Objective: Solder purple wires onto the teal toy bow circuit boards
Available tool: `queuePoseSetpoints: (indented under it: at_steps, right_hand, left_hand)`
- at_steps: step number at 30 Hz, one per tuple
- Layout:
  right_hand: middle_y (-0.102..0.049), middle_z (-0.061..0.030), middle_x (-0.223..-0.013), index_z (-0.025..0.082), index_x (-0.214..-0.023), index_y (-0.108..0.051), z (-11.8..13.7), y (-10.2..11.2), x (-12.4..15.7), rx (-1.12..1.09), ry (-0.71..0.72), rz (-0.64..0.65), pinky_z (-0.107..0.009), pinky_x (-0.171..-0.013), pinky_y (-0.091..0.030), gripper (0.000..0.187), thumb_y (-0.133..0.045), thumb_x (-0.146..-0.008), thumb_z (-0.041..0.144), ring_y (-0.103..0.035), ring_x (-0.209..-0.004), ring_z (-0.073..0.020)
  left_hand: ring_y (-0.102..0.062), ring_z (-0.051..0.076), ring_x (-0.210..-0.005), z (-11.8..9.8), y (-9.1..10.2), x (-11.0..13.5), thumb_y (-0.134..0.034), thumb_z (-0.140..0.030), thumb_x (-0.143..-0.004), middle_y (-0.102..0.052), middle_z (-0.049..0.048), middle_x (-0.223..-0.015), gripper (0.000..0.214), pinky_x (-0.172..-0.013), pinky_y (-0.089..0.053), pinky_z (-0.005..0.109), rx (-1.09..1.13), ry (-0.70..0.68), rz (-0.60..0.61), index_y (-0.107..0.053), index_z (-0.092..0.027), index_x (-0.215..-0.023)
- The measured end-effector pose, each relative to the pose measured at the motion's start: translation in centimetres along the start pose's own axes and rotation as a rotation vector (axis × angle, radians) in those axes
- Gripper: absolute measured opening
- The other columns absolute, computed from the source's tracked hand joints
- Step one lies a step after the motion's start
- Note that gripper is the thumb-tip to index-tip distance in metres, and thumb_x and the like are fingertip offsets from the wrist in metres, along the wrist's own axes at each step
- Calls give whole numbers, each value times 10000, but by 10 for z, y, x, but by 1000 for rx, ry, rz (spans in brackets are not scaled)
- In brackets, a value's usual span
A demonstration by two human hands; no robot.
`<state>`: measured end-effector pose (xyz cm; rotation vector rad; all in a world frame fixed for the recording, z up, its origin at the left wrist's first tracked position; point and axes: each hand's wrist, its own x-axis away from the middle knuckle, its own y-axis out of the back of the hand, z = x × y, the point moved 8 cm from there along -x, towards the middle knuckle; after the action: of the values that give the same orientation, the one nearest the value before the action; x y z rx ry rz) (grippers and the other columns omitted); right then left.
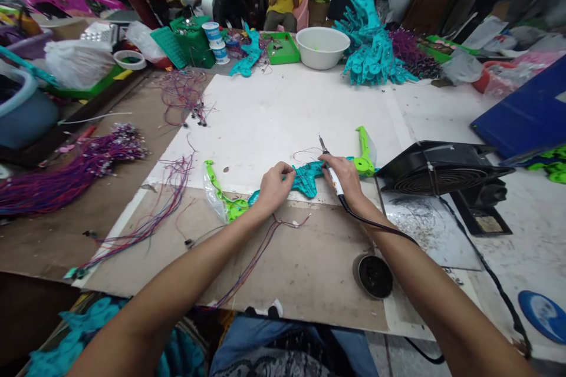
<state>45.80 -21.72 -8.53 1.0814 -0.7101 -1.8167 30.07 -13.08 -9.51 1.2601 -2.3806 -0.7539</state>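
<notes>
A teal plastic part (pixel 308 181) lies crosswise before me, with a bright green arm (pixel 363 162) at its right end and another green arm (pixel 236 208) at its left. Clear plastic film covers part of both arms. My left hand (pixel 276 187) is closed in a pinch at the teal part's left side; what its fingertips hold is hidden. A thin wire (pixel 305 150) loops just beyond. My right hand (pixel 344 178) grips a soldering iron (pixel 335 179) with a white handle, its tip pointing up and away from the teal part. That hand rests against the part's right side.
A black fan (pixel 435 168) stands at right, its cord trailing forward. A round tin (pixel 375 277) sits by my right forearm. Wire bundles (pixel 88 159) lie at left. Stacked teal parts (pixel 371 41) and a white basin (pixel 322 47) stand at the back. People sit beyond the table.
</notes>
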Motion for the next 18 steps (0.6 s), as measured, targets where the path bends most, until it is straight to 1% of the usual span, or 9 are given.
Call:
queuePoseSetpoints:
  at_steps: [2, 3, 5, 7, 10, 12, 15, 18]
  right_hand:
    - [-693, -37, -881, 246, -1104, -604, 1, 1, 0, -22, -9, -11, -381, -790, -428, 327, -504, -815, 130, -599, -882, -254]
    - [-692, -36, -882, 242, -1104, -601, 1, 3, -1, -42, -16, -22, -380, -791, -433, 330, -500, -811, 128, -601, -876, -251]
    - [-689, -32, -883, 236, -1107, -592, 1, 7, -1, -98, -38, -57, -366, -786, -447, 335, -497, -804, 128, -610, -857, -239]
    - [-688, -23, -876, 237, -1114, -584, 0, 11, -2, -162, -69, -86, -341, -768, -461, 346, -498, -796, 133, -623, -827, -219]
    - [-690, -4, -855, 243, -1129, -573, -3, 13, -2, -240, -110, -105, -310, -731, -476, 364, -498, -787, 143, -642, -770, -194]
    - [-691, 0, -846, 243, -1136, -569, -3, 12, -2, -263, -116, -109, -301, -722, -481, 369, -496, -787, 149, -650, -754, -187]
    - [-693, 2, -844, 252, -1132, -573, -4, 11, -2, -270, -104, -104, -303, -722, -485, 370, -501, -783, 152, -655, -758, -187]
    - [-693, -1, -849, 256, -1131, -576, -3, 9, -2, -274, -94, -100, -307, -729, -487, 372, -508, -781, 151, -654, -758, -186]
  left_hand:
    - [-613, 194, -942, -8, -2, 8, -502, -227, -831, -690, 54, -950, 110, -871, -456, 325, 19, -87, -6, -601, -182, -848]
    - [-608, 193, -959, -11, -4, 11, -496, -233, -840, -686, 58, -965, 114, -883, -454, 326, 36, -134, 10, -597, -183, -861]
    - [-609, 189, -953, -16, -8, 14, -487, -256, -857, -681, 62, -965, 123, -876, -461, 324, 61, -206, 78, -586, -185, -878]
    - [-618, 184, -912, -18, -11, 13, -475, -270, -868, -681, 63, -940, 132, -840, -474, 319, 69, -245, 167, -576, -188, -888]
    - [-621, 181, -907, -20, -10, 9, -474, -237, -852, -685, 68, -949, 118, -841, -470, 327, 40, -317, 266, -576, -191, -888]
    - [-614, 186, -948, -22, -7, 11, -497, -196, -816, -694, 63, -976, 85, -904, -443, 353, -5, -399, 301, -576, -199, -848]
    - [-556, 214, -1094, -26, -3, 22, -547, -152, -757, -701, 37, -1048, 80, -1000, -362, 403, -126, -533, 331, -577, -212, -801]
    - [-451, 252, -1227, -31, -3, 38, -591, -192, -763, -679, 15, -1145, 85, -1030, -303, 437, -263, -645, 371, -615, -221, -840]
